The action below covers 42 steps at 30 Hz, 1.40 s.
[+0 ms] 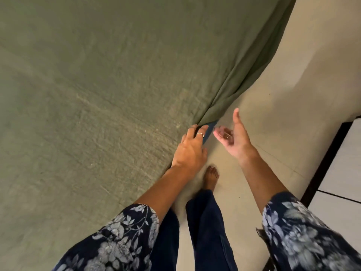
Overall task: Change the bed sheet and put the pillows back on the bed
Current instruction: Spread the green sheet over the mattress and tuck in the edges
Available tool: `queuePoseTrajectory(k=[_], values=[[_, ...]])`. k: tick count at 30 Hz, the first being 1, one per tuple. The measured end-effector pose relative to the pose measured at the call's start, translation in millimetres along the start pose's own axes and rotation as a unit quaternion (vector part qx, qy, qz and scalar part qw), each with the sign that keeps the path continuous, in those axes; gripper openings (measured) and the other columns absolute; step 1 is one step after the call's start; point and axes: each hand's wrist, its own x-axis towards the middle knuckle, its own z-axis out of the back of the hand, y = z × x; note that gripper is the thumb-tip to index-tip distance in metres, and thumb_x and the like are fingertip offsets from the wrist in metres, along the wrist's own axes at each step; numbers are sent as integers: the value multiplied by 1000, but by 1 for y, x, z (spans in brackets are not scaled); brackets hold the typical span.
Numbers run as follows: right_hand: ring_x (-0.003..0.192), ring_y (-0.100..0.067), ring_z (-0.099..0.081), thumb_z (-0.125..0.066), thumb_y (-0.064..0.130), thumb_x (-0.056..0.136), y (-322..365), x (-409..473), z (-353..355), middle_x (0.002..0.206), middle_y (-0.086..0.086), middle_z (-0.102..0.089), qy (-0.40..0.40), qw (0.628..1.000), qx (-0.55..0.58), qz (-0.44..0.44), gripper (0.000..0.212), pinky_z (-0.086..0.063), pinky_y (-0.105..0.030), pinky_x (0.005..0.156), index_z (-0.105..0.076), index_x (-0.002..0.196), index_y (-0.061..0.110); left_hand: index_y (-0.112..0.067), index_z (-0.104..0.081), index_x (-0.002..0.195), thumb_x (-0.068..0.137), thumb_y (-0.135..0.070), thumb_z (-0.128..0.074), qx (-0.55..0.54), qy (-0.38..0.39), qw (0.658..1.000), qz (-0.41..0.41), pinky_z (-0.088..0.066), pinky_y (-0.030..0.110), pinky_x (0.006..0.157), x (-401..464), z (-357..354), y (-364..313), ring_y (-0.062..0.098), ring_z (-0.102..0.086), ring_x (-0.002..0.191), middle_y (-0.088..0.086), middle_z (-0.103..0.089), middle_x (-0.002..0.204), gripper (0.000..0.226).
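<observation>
Basically tucking time: left hand point(190, 148) pinching green sheet point(97, 85) at bed corner, right hand point(233, 136) loose, holding nothing. Better pulling taut first, then tucking under.

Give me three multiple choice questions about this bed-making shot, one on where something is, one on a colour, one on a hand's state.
1. Where is the left hand?
A. at the edge of the bed, on the sheet
B. flat on the floor
C. on a pillow

2. What colour is the sheet?
A. white
B. olive green
C. red

3. How is the right hand?
A. gripping the sheet
B. clenched in a fist
C. open, holding nothing

Answers: 1 A, its fingers curl over the sheet's gathered edge; 2 B, green cloth covers the bed; 3 C, its palm shows with the thumb up, above the floor.
</observation>
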Motion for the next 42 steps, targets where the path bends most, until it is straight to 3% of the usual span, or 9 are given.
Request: queuePoseTrajectory(k=[6, 10, 14, 18, 23, 29, 36, 39, 42], values=[[70, -3, -58, -57, -5, 81, 41, 26, -46, 88, -3, -57, -19, 933, -187, 307, 50, -53, -23, 69, -40, 125, 12, -29, 2, 154, 91, -19, -59, -27, 34, 999, 13, -23, 36, 117, 28, -4, -20, 20, -12, 147, 4, -6, 161, 88], [88, -17, -60, -61, 7, 86, 49, 38, -33, 99, -8, -56, 65, 673, -504, 538, 23, -51, -35, 86, -60, 108, 3, -11, 6, 153, 91, -27, -61, -29, 30, 998, 42, -11, 27, 119, 36, -16, -27, 17, -6, 148, 6, -7, 161, 92], [114, -31, -51, -53, 33, 90, 66, 45, 3, 125, -17, -55, 71, 367, -675, 636, 42, -38, -44, 103, -62, 123, 8, -9, 0, 153, 89, -42, -63, -46, 32, 994, 90, -13, 27, 119, 49, -21, -36, 16, -8, 148, 6, -9, 160, 96], [126, -30, -45, -46, 36, 92, 93, 50, 20, 133, -12, -53, 166, 204, -721, 641, 52, -24, -49, 114, -52, 135, 7, -6, -10, 152, 83, -51, -66, -62, 64, 984, 153, -17, 27, 115, 76, -17, -40, 20, -19, 146, 9, -19, 158, 100], [126, -26, -51, -40, 36, 94, 116, 59, 13, 132, -14, -57, 300, 141, -716, 614, 54, -27, -43, 115, -51, 135, 3, -7, -21, 151, 79, -58, -67, -68, 100, 970, 211, -31, 35, 113, 98, -16, -39, 25, -34, 140, 12, -33, 152, 100], [112, -24, -57, -15, 53, 90, 109, 52, -40, 112, -8, -68, 240, 138, -842, 462, 72, -34, -37, 107, -67, 112, 9, -5, -31, 144, 83, -46, -68, -69, 85, 959, 260, -37, 36, 107, 105, -21, -42, 27, -43, 133, 14, -45, 143, 82], [129, -23, -43, -5, 87, 76, 109, 51, -84, 132, -8, -57, 213, 77, -941, 253, 104, -26, -38, 108, -61, 124, 13, -9, -25, 147, 92, -32, -58, -18, 35, 966, 256, -36, 44, 107, 77, -34, -39, 28, -42, 131, 10, -44, 142, 68], [125, -22, -48, -5, 81, 82, 119, 55, -85, 125, -8, -61, 214, 78, -935, 271, 98, -28, -37, 105, -65, 116, 12, -8, -19, 150, 94, -29, -55, -25, 18, 967, 252, -31, 41, 111, 69, -38, -39, 27, -34, 137, 10, -35, 148, 69], [111, -24, -57, -13, 69, 91, 125, 66, -60, 108, -5, -68, 254, 51, -870, 419, 78, -31, -39, 99, -67, 109, 15, -7, -18, 151, 95, -26, -53, -25, 0, 976, 215, -30, 38, 112, 66, -34, -43, 25, -32, 139, 10, -33, 151, 68]])
